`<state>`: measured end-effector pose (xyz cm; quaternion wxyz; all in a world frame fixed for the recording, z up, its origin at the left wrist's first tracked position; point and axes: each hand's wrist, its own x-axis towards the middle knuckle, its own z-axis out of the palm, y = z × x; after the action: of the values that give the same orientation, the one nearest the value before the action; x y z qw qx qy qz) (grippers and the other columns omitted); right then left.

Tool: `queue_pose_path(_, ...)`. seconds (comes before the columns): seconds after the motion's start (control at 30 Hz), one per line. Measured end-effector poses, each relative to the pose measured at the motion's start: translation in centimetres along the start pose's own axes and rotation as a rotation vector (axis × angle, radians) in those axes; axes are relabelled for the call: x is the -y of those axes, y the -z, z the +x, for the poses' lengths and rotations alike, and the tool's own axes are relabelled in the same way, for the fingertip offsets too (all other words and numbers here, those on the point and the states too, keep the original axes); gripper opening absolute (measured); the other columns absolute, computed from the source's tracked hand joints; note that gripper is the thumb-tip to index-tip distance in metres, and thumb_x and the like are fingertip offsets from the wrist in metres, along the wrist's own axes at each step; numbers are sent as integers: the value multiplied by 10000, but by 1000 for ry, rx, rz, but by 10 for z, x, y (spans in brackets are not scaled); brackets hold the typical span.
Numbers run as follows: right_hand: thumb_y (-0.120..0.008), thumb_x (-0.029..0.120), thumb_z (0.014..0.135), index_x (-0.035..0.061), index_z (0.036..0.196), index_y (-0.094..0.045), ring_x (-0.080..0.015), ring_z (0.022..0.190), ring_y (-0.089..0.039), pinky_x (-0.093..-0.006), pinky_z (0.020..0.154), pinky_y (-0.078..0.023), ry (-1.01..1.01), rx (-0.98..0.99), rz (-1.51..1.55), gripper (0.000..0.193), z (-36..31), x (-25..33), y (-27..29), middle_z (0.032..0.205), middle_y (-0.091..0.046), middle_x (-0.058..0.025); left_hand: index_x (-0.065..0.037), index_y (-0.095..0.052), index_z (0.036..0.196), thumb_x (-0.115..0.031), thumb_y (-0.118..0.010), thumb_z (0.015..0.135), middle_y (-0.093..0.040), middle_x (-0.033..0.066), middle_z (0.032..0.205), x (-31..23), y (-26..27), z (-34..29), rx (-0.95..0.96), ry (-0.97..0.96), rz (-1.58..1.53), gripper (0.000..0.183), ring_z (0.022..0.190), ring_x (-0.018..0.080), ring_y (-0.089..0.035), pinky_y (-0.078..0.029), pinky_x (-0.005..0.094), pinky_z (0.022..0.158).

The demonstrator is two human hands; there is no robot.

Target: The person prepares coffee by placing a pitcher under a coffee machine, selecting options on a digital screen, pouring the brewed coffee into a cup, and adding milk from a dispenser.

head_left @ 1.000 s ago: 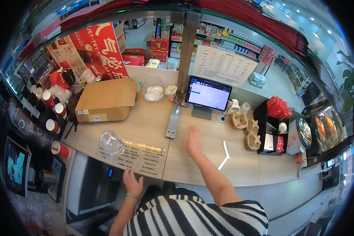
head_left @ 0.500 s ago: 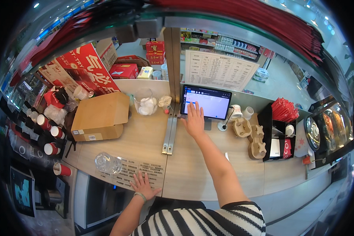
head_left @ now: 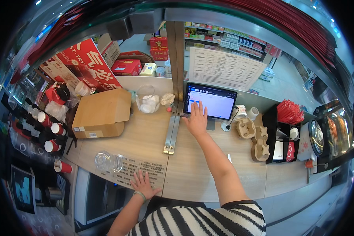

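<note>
A worker in a striped top reaches across a wooden shop surface [head_left: 145,141], the right hand [head_left: 196,118] spread open with fingertips [head_left: 200,105] on the lit touchscreen tablet [head_left: 211,101], which stands propped at the far edge beside a metal post. The left hand [head_left: 142,185] lies flat, fingers splayed and holding nothing, on a printed sheet [head_left: 139,173] near the front edge, just beside an upturned clear glass [head_left: 108,162]. The step in hand appears to be entering something on screen; any following tap calls for a precise single fingertip, not the whole palm.

Bright, even daylight; sharp centre, fisheye-bent dark rim.
</note>
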<state>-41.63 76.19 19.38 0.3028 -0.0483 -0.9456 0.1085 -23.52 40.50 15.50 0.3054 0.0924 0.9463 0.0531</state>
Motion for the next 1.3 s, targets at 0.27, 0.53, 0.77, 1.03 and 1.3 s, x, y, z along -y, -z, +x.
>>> queue_pose_path(0.27,-791,319,760,-1,1346,-480,-375,1438,-279,-573,1144,-224,22,12,56,737,-19,1,7,1468,-423,-162,-57,-8,1573,-807,-554,739,165,243,1607,-1,-2,0,-2,11,19,1247,1437,498,227,108,699,1091)
queue_pose_path(0.53,-792,282,759,6,1336,-483,-389,1428,-286,-582,1137,-232,32,-33,104,710,-34,7,7,1473,-410,-172,-49,-12,1570,-813,-557,732,167,247,1605,-2,-2,-1,-11,13,32,1258,1441,495,217,88,711,1088)
queue_pose_path(0.77,-786,298,773,15,1344,-496,-388,1442,-266,-576,1146,-217,35,-41,65,700,-11,-3,6,1486,-413,-156,-49,-13,1570,-807,-566,730,164,248,1605,0,-2,0,-25,6,25,1260,1444,491,215,80,707,1094)
queue_pose_path(1.03,-781,345,777,16,1349,-499,-382,1444,-265,-578,1153,-202,29,5,23,718,-1,-3,2,1485,-424,-143,-62,-8,1574,-809,-569,726,167,239,1608,-1,-3,0,-27,14,11,1261,1447,482,216,90,702,1096)
queue_pose_path(1.3,-791,370,754,13,1337,-500,-382,1423,-296,-583,1148,-219,57,-10,60,743,-19,-2,7,1453,-444,-165,-33,0,1566,-840,-555,707,157,253,1605,3,-10,2,-46,-1,26,1303,1441,487,229,71,717,1088)
